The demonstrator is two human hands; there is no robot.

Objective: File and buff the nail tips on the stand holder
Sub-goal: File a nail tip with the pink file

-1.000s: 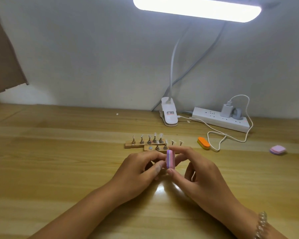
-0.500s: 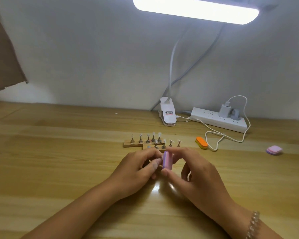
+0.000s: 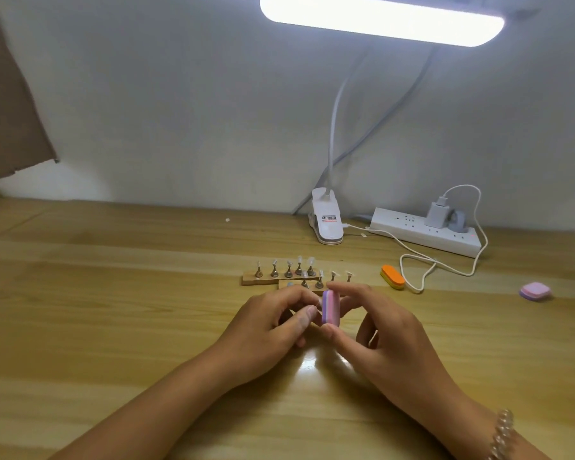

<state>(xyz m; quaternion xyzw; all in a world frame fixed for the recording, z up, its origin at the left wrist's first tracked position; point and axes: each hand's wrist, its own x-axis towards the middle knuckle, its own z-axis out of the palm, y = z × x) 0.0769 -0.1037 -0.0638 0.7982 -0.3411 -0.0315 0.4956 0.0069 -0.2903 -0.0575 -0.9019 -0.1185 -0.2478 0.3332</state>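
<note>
Light wooden table (image 3: 113,310) carries wooden stand holders with nail tips (image 3: 251,280); orange oval buffer block (image 3: 392,276) beside them; pink square buffer (image 3: 535,291); white power strip (image 3: 419,232); white lamp clamp (image 3: 326,224).

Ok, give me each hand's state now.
Left hand: fingers curled beside the buffer block; hold cannot be told.
Right hand: pinching the buffer block.

Left hand (image 3: 266,328) and right hand (image 3: 382,340) pinch (fingers curled).

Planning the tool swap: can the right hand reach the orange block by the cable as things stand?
Likely yes: bare table lies between the right hand and the orange block; the white cable loops beyond it. But that hand pinches the pink-purple block and would have to drop it first.
</note>
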